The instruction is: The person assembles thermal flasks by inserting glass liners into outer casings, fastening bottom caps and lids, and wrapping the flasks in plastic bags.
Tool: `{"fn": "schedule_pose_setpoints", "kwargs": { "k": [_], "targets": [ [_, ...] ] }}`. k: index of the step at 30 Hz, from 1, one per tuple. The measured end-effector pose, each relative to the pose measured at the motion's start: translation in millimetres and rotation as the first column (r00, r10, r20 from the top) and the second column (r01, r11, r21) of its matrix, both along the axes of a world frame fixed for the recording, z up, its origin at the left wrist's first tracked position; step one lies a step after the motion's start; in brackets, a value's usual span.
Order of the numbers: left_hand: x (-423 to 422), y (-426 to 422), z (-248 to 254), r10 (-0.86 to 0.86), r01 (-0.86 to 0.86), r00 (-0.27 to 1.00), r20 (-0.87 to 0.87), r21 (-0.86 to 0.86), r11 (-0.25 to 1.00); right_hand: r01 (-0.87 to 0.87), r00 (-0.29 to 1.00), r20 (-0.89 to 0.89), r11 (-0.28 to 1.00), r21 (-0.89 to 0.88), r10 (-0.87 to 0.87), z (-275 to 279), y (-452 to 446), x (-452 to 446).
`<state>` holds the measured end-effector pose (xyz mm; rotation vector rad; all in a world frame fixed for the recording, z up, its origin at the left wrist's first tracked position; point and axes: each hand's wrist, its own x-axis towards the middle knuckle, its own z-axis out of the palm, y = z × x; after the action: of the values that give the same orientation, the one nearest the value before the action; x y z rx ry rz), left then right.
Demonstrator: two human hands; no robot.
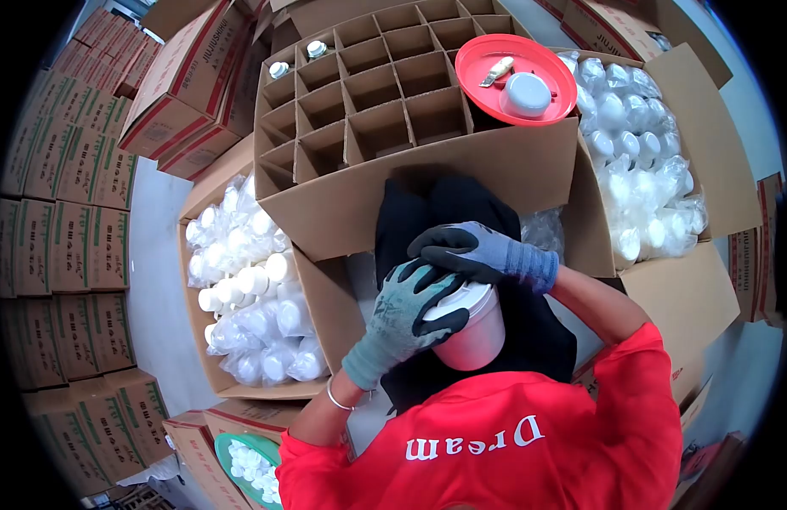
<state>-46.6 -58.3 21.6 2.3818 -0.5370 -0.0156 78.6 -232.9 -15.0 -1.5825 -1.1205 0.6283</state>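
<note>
A white tub with a white lid (471, 333) rests upright between the person's thighs, against the red shirt. My left hand (409, 308), in a green-grey glove with dark fingertips, wraps round the tub's side and lid edge. Over the top of the lid lies my right hand (487, 255), in a blue-grey glove, its fingers bent and overlapping the other hand's fingertips. Just beyond the knees stands a divided carton (410, 183) with two white-capped bottles (298, 59) in its far left cells. A red tray (470, 64) on its right corner holds a white round lid (527, 93) and a small tool (497, 71).
Open cartons of bagged white bottles stand at left (249, 289) and right (636, 153). Stacked cartons (66, 246) line the far left. A green basin (250, 463) of white caps sits at lower left, and a closed carton (185, 81) at upper left.
</note>
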Motion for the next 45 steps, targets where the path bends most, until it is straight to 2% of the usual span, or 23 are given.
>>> {"fn": "schedule_pose_setpoints", "kwargs": {
  "k": [3,7,10,13,16,19,20,22,23,25,27,28,29,31,32,34,36,38,39,40,42,43,45],
  "targets": [
    [10.5,10.7,6.7,-0.066,0.064,0.997,-0.025,-0.093,0.994,0.096,0.991,-0.077,0.985,-0.142,-0.107,34.3,6.4,-2.4],
    [12.2,12.4,2.5,-0.090,0.102,0.991,0.097,-0.123,0.987,0.225,0.974,0.022,0.973,-0.053,-0.224,40.8,7.6,-7.5],
    [5.1,13.1,-6.3,-0.076,0.070,0.995,-0.057,-0.104,0.992,0.170,0.984,-0.027,0.974,-0.148,-0.175,24.9,9.2,-10.3],
    [-0.9,9.0,1.1,-0.082,0.082,0.997,-0.009,-0.061,0.995,0.058,0.996,0.071,0.993,-0.106,-0.051,11.4,9.4,-5.6],
    [-6.9,-11.8,25.3,-0.021,0.028,0.998,-0.051,0.129,0.991,-0.148,0.972,-0.200,0.984,-0.100,0.126,4.5,10.1,10.2],
    [-1.2,4.3,-13.2,-0.032,0.077,0.991,0.129,-0.365,0.928,-0.135,0.990,-0.021,0.981,0.136,0.139,-12.4,-17.2,9.3],
    [-12.6,-3.1,-34.9,0.141,-0.098,0.990,0.001,-0.720,0.688,-0.185,0.927,0.349,0.977,0.110,0.136,-1.8,-32.7,6.4],
    [-19.6,-22.0,-60.0,0.239,-0.293,0.955,-0.179,-0.705,0.646,0.047,0.923,0.384,0.995,-0.087,-0.010,39.4,-72.5,-22.6],
    [-21.6,-33.5,-70.2,0.285,-0.387,0.921,-0.264,-0.688,0.614,0.224,0.950,0.277,0.935,-0.274,-0.146,49.0,-94.1,-45.4],
    [-27.5,-44.8,-93.9,0.257,-0.575,0.805,-0.535,-0.596,0.561,0.441,0.865,0.453,0.761,-0.476,-0.218,45.0,-134.3,-83.2],
    [-20.7,-36.2,-79.2,0.131,-0.633,0.631,-0.765,-0.410,0.657,0.340,0.939,0.296,0.586,-0.735,-0.173,66.2,-148.5,-106.0],
    [-27.4,-26.5,-105.7,0.097,-0.480,0.788,-0.608,-0.507,0.716,0.288,0.956,0.269,0.544,-0.788,-0.116,65.3,-155.2,-111.6],
    [-21.7,-19.4,-74.8,0.094,-0.402,0.823,-0.560,-0.457,0.793,0.319,0.946,0.301,0.539,-0.780,-0.125,62.7,-156.8,-111.9],
    [-17.2,-6.2,-56.5,-0.158,-0.540,0.634,-0.757,-0.580,0.610,0.374,0.924,0.354,0.530,-0.761,-0.144,52.4,-156.4,-112.9],
    [-19.4,-9.5,-49.1,-0.164,-0.568,0.577,-0.800,-0.537,0.623,0.575,0.796,0.529,0.644,-0.506,-0.295,37.2,-150.5,-110.1],
    [-31.0,-17.3,-58.6,-0.234,-0.646,0.495,-0.837,-0.535,0.544,0.364,0.820,0.546,0.891,-0.270,-0.170,30.2,-142.0,-101.9],
    [-39.7,-12.7,-83.9,-0.370,-0.709,0.415,-0.831,-0.550,0.441,0.110,0.835,0.547,0.991,-0.073,-0.052,24.9,-114.5,-97.2],
    [-40.6,-13.4,-80.2,-0.122,-0.650,0.535,-0.836,-0.499,0.573,0.014,0.904,0.428,0.999,-0.047,0.008,23.0,-100.7,-94.6],
    [-42.4,-13.5,-77.7,0.054,-0.623,0.596,-0.801,-0.419,0.661,0.226,0.970,0.083,0.973,0.034,-0.228,14.4,-102.7,-97.4],
    [-38.6,-24.7,-54.7,0.187,-0.478,0.823,-0.536,-0.476,0.738,0.445,0.863,-0.283,0.895,0.032,-0.419,-1.0,-104.5,-104.5],
    [-17.9,-44.0,6.1,0.163,-0.105,0.970,0.183,-0.294,0.950,0.643,0.338,-0.820,0.749,-0.158,-0.462,-7.5,-111.0,-100.5],
    [-6.5,-47.3,20.9,0.052,0.029,0.943,0.328,-0.236,0.971,0.637,0.393,-0.789,0.759,-0.138,-0.473,-7.3,-114.8,-90.2],
    [6.3,-41.1,13.6,0.194,-0.084,0.961,0.195,-0.463,0.882,0.646,0.714,-0.295,0.760,-0.072,-0.635,5.7,-128.6,-76.3]
  ]
}}
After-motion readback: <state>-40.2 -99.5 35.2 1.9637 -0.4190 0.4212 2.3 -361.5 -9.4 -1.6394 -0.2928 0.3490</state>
